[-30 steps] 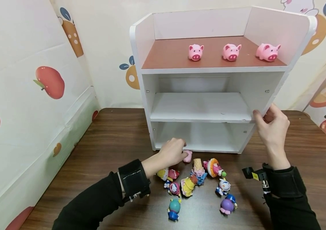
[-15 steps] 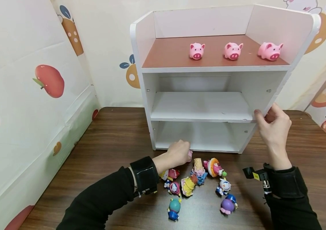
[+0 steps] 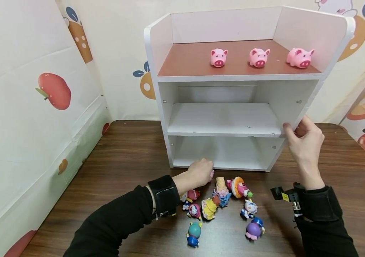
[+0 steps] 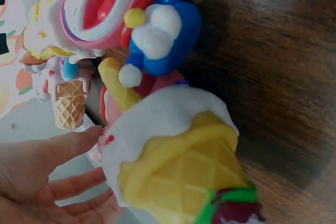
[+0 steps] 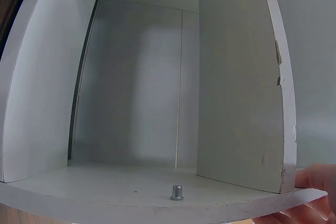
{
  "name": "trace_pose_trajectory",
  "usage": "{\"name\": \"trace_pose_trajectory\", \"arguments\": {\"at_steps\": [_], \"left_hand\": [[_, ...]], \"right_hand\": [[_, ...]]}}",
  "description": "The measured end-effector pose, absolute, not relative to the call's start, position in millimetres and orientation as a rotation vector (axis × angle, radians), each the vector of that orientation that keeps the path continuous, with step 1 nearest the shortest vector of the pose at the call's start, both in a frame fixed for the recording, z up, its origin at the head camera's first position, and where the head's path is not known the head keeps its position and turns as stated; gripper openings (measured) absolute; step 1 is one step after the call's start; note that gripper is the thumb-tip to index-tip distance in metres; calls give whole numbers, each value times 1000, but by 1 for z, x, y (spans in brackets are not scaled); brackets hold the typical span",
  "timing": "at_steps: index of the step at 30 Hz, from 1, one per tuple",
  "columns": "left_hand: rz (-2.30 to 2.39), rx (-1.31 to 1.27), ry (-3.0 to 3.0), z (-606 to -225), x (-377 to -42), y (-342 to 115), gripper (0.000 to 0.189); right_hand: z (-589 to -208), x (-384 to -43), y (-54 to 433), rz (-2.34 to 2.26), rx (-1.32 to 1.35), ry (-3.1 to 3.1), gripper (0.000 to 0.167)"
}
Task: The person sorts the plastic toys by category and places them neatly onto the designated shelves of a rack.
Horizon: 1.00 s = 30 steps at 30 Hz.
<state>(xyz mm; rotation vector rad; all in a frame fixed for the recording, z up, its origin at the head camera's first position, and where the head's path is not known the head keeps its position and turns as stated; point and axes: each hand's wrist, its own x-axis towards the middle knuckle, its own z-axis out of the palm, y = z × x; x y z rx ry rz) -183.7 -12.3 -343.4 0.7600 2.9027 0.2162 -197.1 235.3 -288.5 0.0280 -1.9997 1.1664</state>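
Note:
In the head view my left hand (image 3: pixel 198 174) is low at the front of the white shelf unit (image 3: pixel 224 79), pinching a pink toy pig (image 3: pixel 212 174) mostly hidden by the fingers. The left wrist view shows only a sliver of pink between thumb and fingers, beside a toy with a waffle-cone base (image 4: pixel 184 161). My right hand (image 3: pixel 306 144) grips the unit's right side panel at middle-shelf height, thumb on the front edge. The right wrist view catches those fingers (image 5: pixel 315 174) at the panel. Three pink toy pigs (image 3: pixel 218 58) stand in a row on the brown top.
Several small toy figures lie on the wooden table (image 3: pixel 128 153), among them a teal-headed one (image 3: pixel 194 232), a purple one (image 3: pixel 254 229) and one with an orange ring (image 3: pixel 238 187). The middle shelf (image 3: pixel 224 117) is white. Fruit-patterned walls stand behind and left.
My left hand has moved slightly right and closed round the pink toy pig, now covering most of it. The right hand stays on the side panel.

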Motion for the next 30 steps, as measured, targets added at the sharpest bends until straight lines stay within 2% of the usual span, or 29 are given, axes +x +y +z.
{"name": "trace_pose_trajectory", "arguments": {"at_steps": [6, 18, 22, 30], "left_hand": [[301, 928, 2837, -344, -189, -21, 3], [383, 1227, 2597, -343, -201, -37, 17], [381, 1202, 2583, -341, -201, -40, 18], [353, 925, 2784, -333, -193, -37, 35]], "right_hand": [[-288, -197, 234, 1150, 14, -2003, 29], [-288, -197, 233, 1141, 14, -2009, 29], [-287, -197, 234, 1146, 16, -2012, 30], [-287, -196, 234, 1149, 20, -2011, 30]]}}
